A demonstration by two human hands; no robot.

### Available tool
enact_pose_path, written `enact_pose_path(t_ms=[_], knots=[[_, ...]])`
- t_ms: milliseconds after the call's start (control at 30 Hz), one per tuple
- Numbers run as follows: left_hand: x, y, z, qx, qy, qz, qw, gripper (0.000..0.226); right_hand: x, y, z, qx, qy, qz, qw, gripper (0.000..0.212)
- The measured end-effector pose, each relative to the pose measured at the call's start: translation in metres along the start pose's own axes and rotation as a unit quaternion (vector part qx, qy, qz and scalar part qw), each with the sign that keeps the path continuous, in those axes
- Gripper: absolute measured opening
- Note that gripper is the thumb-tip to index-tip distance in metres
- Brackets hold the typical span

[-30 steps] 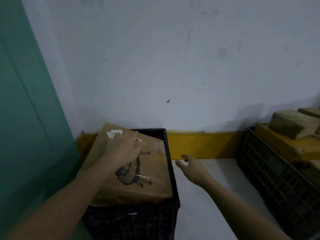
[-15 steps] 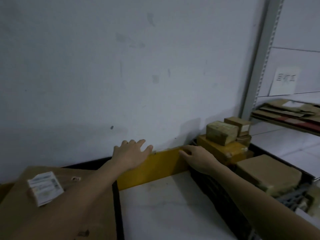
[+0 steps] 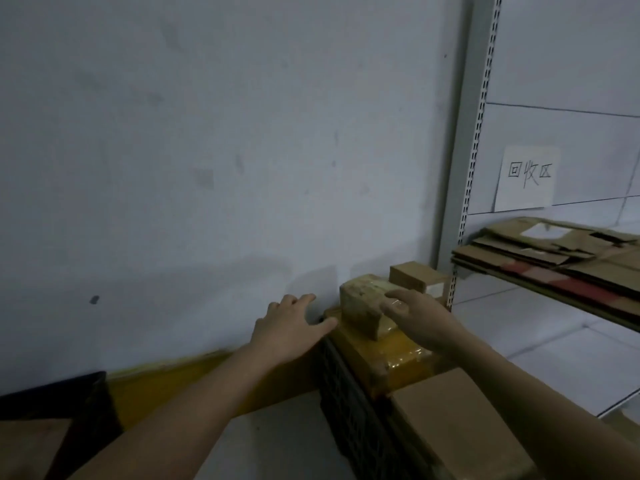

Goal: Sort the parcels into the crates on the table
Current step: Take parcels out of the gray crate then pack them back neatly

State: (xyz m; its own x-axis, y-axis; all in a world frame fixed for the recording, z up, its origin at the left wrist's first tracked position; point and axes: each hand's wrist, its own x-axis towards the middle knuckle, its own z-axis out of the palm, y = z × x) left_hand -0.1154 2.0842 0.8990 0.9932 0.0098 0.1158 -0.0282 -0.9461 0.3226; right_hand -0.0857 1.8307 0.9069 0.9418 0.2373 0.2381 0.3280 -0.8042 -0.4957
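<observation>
Both hands (image 3: 292, 329) (image 3: 420, 315) at taped parcel (image 3: 360, 304)

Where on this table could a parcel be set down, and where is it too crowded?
Free: the pale table top between the left black crate and the right black crate, in front of the yellow board. Crowded: the right crate, heaped with parcels, where both hands reach.
</observation>
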Motion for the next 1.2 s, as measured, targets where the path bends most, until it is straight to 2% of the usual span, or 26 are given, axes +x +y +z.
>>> enact_pose_path(t_ms=[233,400,500,733,867,1067,1200], knots=[[0.077,0.086,0.059,-0.037,-0.017,0.004,0.999,0.099,0.065,0.111,-0.036,-0.027,0.016,0.023,0.999,0.046],[0.113,0.119,0.077,-0.041,-0.003,0.008,0.999,0.092,0.108,0.150,-0.045,-0.050,0.000,0.056,0.997,0.062],[0.134,0.133,0.082,-0.046,-0.009,-0.012,0.999,0.089,0.126,0.165,-0.042,-0.058,-0.007,0.071,0.996,0.071],[0.159,0.146,0.100,0.043,-0.083,-0.014,0.996,0.094,0.161,0.192,-0.020,-0.027,-0.052,0.064,0.996,0.082],[0.164,0.145,0.109,0.044,-0.059,-0.004,0.997,0.094,0.176,0.198,-0.011,0.000,-0.065,0.054,0.996,0.079],[0.164,0.140,0.118,0.028,-0.028,-0.006,0.999,0.088,0.177,0.197,-0.002,0.005,-0.025,0.031,0.999,0.071],[0.163,0.133,0.115,0.000,-0.022,-0.004,1.000,0.080,0.173,0.190,-0.004,0.036,0.011,0.023,0.999,0.073]])
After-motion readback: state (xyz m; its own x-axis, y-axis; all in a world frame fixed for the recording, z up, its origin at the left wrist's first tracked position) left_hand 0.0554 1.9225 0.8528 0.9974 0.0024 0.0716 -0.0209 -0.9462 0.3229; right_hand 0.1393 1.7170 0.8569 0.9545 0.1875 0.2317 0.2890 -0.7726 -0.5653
